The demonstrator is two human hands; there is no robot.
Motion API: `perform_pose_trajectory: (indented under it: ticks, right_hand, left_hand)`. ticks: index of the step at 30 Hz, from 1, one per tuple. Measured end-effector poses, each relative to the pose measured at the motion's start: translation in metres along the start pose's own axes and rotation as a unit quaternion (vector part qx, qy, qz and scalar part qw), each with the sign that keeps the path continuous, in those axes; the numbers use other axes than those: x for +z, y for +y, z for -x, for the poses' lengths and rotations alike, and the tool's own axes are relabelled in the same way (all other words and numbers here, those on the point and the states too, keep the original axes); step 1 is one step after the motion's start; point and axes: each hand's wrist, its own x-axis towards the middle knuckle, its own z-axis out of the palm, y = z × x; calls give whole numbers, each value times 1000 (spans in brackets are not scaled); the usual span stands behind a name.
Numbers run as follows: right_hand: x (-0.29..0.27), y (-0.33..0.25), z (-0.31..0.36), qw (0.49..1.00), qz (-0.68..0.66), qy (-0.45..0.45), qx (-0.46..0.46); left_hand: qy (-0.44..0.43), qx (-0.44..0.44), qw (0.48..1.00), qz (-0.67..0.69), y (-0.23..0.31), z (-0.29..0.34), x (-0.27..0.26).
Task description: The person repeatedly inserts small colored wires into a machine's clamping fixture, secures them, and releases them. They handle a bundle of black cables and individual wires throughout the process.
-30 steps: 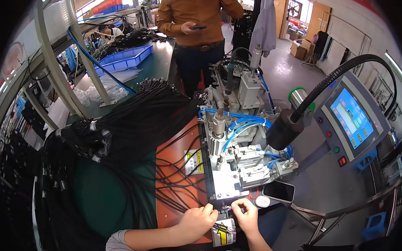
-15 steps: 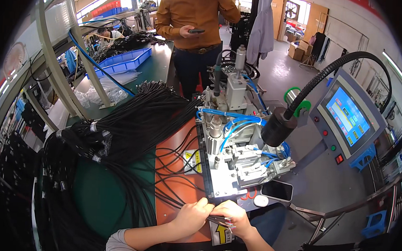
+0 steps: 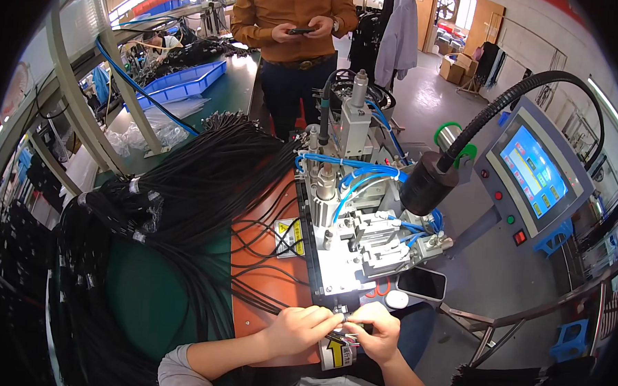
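Both of my hands meet at the front edge of the machine. My left hand [image 3: 303,329] is closed around several black cables [image 3: 266,303] that come in from the left, its fingers pointing right. Close beside it, my right hand [image 3: 377,330] pinches the end of a black cable against the left fingertips. Just below the fingers, stripped wire ends [image 3: 349,340] in light colours stick out of the bunch. The exact tip between my fingers is small and partly covered. Directly beyond my hands is the lit metal bench machine [image 3: 347,274] with clamps and blue air hoses.
A large black cable bundle [image 3: 178,194] covers the green table at left. A touch-screen panel [image 3: 534,172] and a black lamp [image 3: 428,188] stand at right. A phone [image 3: 422,283], red-handled scissors [image 3: 382,287] and a white round object [image 3: 397,299] lie right of the machine. A person [image 3: 295,27] stands opposite.
My right hand has shifted slightly right and up, its fingers now pinching at the left fingertips. The person opposite has brought a raised hand down to their phone. The view has shifted slightly.
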Motion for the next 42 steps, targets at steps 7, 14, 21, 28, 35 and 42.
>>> perform_pose_trajectory:
  ticks: [7,14,21,28,35,42]
  right_hand:
    - [22,2,-6,975,-189,98,64]
    - [20,-6,-25,997,-66,23,35]
    - [13,-4,-18,954,-243,41,170]
    - [11,-13,-27,984,169,43,-45]
    - [-17,-1,-22,961,-123,-88,230]
    - [-21,9,-14,967,-87,-76,226]
  left_hand:
    - [46,-59,997,3,3,-7,-2]
    - [34,-65,997,31,-1,-4,-1]
    - [30,-97,993,53,7,-14,1]
    - [3,-99,995,11,6,-7,3]
    - [12,-38,996,-74,4,-6,6]
    - [-17,-26,994,-100,9,-6,9]
